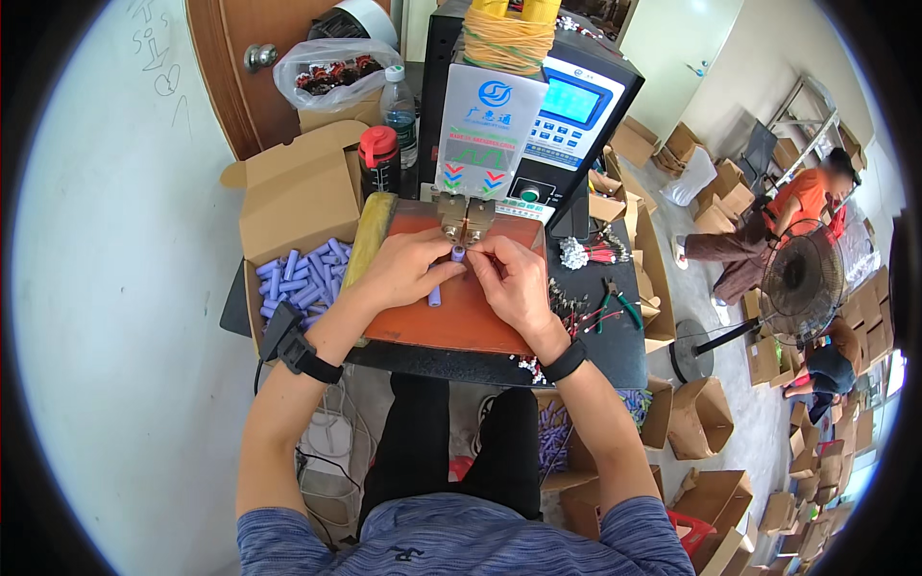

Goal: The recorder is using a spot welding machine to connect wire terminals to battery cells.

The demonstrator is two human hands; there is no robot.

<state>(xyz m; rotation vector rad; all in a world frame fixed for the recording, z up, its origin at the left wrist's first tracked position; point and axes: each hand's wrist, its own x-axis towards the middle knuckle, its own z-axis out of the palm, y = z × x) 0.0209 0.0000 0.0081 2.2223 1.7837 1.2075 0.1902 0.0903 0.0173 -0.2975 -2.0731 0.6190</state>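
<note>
At the orange work board's (461,329) far side, my left hand (403,271) pinches a small purple battery cell (458,254) that stands upright under the metal electrodes (465,223) of a spot welder (488,115). My right hand (514,285) is closed close to the same cell, its fingertips beside the electrodes; what they pinch is too small to make out. A second purple battery cell (435,297) lies on the board between my hands, just below the left fingers.
Left of the board is an open cardboard box (300,206) of purple cells. A red-lidded bottle (379,158) stands behind. Green-handled pliers (617,305) and wire leads (595,252) lie at right. Further right are a floor fan (802,278), cartons and two people (792,206).
</note>
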